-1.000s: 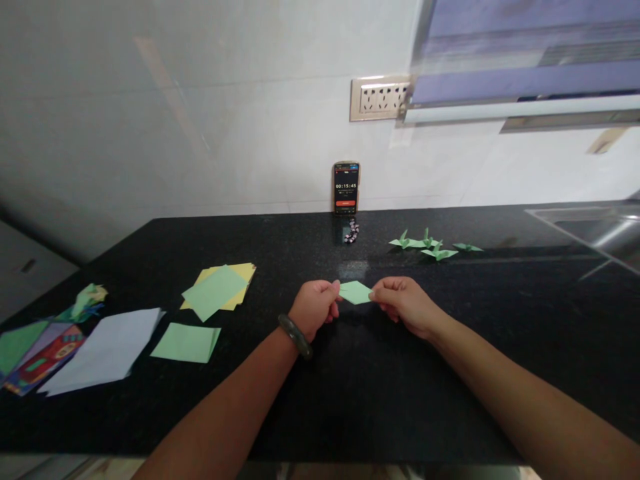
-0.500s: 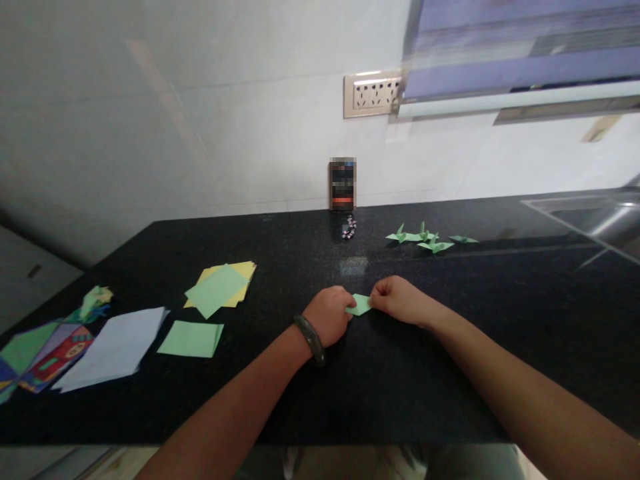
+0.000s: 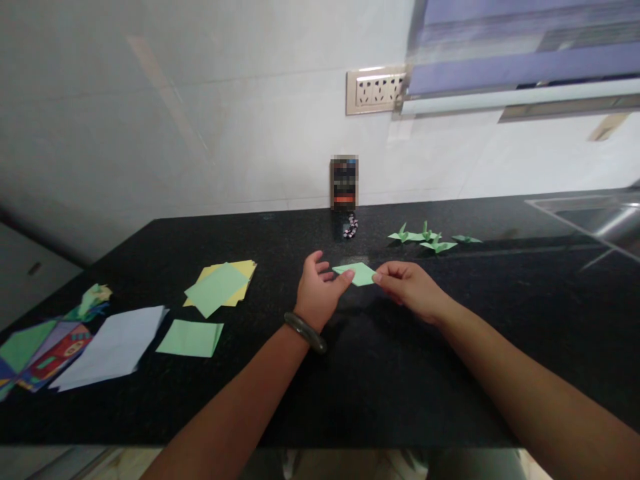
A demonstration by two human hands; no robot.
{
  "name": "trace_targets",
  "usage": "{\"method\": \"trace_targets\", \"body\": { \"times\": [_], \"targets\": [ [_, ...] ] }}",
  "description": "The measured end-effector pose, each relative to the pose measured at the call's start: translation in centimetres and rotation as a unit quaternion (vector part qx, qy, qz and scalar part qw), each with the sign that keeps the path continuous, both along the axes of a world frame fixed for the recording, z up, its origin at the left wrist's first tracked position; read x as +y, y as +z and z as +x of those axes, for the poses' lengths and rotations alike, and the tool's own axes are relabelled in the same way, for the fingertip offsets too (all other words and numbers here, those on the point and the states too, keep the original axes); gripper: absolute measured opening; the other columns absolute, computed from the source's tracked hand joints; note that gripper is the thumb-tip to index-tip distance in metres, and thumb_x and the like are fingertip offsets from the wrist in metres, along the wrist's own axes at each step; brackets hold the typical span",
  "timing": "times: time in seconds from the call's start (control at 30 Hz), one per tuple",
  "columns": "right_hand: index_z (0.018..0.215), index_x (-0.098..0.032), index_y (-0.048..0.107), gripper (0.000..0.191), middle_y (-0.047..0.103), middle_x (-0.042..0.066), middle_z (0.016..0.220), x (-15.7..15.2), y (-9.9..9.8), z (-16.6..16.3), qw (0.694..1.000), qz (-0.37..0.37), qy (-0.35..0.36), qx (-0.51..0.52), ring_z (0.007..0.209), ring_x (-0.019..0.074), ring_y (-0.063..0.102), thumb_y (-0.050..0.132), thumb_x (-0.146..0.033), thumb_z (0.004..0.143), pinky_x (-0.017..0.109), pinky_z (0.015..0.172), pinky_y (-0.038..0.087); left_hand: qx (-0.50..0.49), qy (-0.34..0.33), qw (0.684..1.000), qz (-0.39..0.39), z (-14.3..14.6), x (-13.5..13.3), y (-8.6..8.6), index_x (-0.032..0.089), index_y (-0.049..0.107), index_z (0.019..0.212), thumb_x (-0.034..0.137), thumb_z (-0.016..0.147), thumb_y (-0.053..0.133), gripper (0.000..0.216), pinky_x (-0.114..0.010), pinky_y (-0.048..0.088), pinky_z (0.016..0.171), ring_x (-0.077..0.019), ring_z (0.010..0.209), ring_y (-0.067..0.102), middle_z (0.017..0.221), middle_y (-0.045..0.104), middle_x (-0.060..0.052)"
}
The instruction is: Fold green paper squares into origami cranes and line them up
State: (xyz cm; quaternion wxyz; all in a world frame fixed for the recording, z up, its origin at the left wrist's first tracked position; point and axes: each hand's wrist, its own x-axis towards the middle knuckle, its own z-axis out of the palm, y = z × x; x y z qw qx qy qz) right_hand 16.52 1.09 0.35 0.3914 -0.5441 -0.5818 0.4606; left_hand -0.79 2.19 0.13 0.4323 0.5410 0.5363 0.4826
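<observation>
A folded piece of green paper (image 3: pixel 361 274), roughly diamond-shaped, is held up just above the dark countertop between my hands. My right hand (image 3: pixel 413 287) pinches its right corner between thumb and fingers. At the left side, my left hand (image 3: pixel 323 287) has its fingers stretched and apart, with only the thumb lying against the paper's near edge. A dark bangle (image 3: pixel 305 332) circles my left wrist. Beyond my right hand stand several small green paper cranes (image 3: pixel 437 245) in a loose group.
To the left lie a green sheet (image 3: pixel 217 289) over yellow sheets, a folded green paper (image 3: pixel 190 338), white sheets (image 3: pixel 113 347) and a colourful booklet (image 3: pixel 55 357). A phone (image 3: pixel 345 183) leans on the wall behind a beaded strap (image 3: pixel 351 227). A sink (image 3: pixel 595 220) is at far right.
The paper has been raised and moved away from me, and more of it shows. My left hand has loosened from a closed grip, its fingers now spread; my right hand still pinches the corner.
</observation>
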Motion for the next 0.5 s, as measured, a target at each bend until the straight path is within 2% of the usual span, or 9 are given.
{"method": "trace_targets", "body": {
  "times": [0.07,0.13,0.17,0.3,0.4,0.5],
  "targets": [
    [0.063,-0.016,0.053,0.024,0.038,-0.007,0.046,-0.2,0.2,-0.2,1.000,0.012,0.001,0.022,0.040,0.0057,0.030,0.056,-0.039,0.070,0.021,0.041,0.022,-0.136,-0.097,0.979,-0.118,0.1,0.1,0.3,0.011,0.050,0.108,0.035,0.070,0.063,0.047,-0.026,0.048,0.066,-0.0135,0.073,0.060,0.093,0.061,-0.011],
    [0.063,-0.016,0.053,0.025,0.038,-0.007,0.045,-0.4,0.4,-0.5,0.999,0.024,0.007,0.022,0.040,0.0058,0.030,0.056,-0.040,0.071,0.021,0.041,0.022,-0.199,-0.165,0.951,-0.172,0.2,0.0,0.4,0.010,0.059,0.094,0.032,0.072,0.062,0.032,-0.020,0.047,0.058,-0.0109,0.065,0.061,0.083,0.064,-0.009],
    [0.062,-0.016,0.053,0.026,0.038,-0.007,0.045,-0.5,0.5,-0.6,0.999,0.033,0.009,0.017,0.040,0.0059,0.031,0.056,-0.039,0.071,0.021,0.041,0.023,-0.215,-0.177,0.943,-0.181,0.2,-0.1,0.4,0.010,0.060,0.090,0.030,0.071,0.063,0.027,-0.019,0.046,0.056,-0.0102,0.063,0.061,0.081,0.064,-0.009],
    [0.063,-0.015,0.056,0.023,0.045,-0.005,0.049,-0.6,0.3,-0.8,0.996,0.085,-0.004,-0.019,0.045,0.0076,0.039,0.055,-0.036,0.074,0.022,0.046,0.031,-0.230,-0.164,0.942,-0.179,0.6,-0.2,0.8,0.010,0.061,0.086,0.021,0.072,0.062,0.018,-0.017,0.046,0.053,-0.0102,0.063,0.062,0.080,0.066,-0.008],
    [0.076,-0.016,0.063,0.016,0.057,0.000,0.065,-0.4,-0.1,-0.8,0.983,0.171,-0.040,-0.059,0.059,0.0115,0.050,0.058,-0.031,0.072,0.025,0.056,0.040,-0.198,-0.137,0.953,-0.182,1.3,-0.1,1.5,0.010,0.059,0.086,0.015,0.074,0.057,0.012,-0.017,0.045,0.049,-0.0105,0.060,0.063,0.078,0.066,-0.007],
    [0.085,-0.017,0.064,0.018,0.060,0.002,0.073,-0.4,-0.4,-0.8,0.966,0.234,-0.073,-0.084,0.065,0.0133,0.053,0.061,-0.028,0.071,0.026,0.060,0.043,-0.151,-0.125,0.966,-0.170,2.2,-0.2,2.2,0.011,0.055,0.088,0.012,0.075,0.054,0.013,-0.018,0.044,0.044,-0.0109,0.054,0.062,0.078,0.066,-0.007]
  ]
}}
